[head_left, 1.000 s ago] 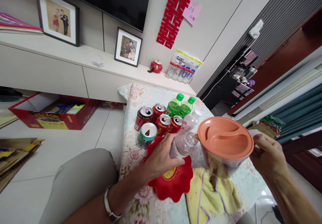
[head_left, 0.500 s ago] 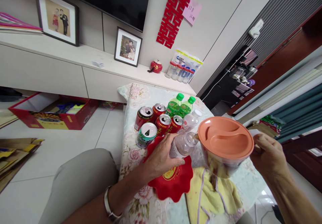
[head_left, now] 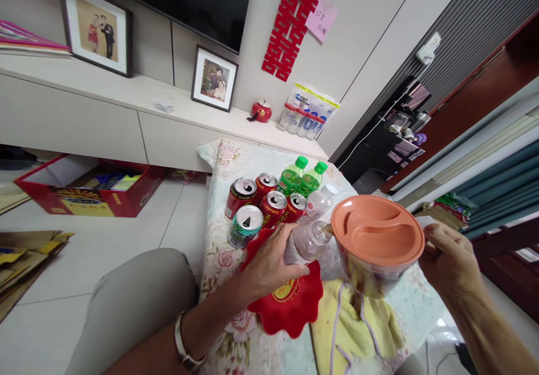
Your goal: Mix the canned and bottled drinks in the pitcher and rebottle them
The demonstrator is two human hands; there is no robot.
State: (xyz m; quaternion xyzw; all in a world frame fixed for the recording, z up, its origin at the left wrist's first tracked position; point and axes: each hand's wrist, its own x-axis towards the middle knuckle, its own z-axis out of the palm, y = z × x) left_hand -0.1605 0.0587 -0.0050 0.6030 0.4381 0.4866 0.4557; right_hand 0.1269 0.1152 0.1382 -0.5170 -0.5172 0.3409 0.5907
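Left hand (head_left: 272, 265) wraps the clear plastic bottle (head_left: 306, 246), thumb low on the near side; bottle leans, neck toward 2 o'clock. Right hand (head_left: 450, 251) closes round the handle of the orange-lidded pitcher (head_left: 368, 279), at the bottle's 3 o'clock, spout right at the bottle's mouth. Whether liquid is running: cannot tell for sure.

Main risk, as I judge it: narrow mouth, two unsupported hands. Slight drift of either could send a dribble onto the red scalloped plate (head_left: 303, 313) at 7 o'clock or the yellow towel (head_left: 357, 330) at 5. Too hard a squeeze might buckle the thin wall. Fingers mask the level, so overfilling is possible. A jolt toward 10 o'clock could topple the opened red cans (head_left: 273, 209).
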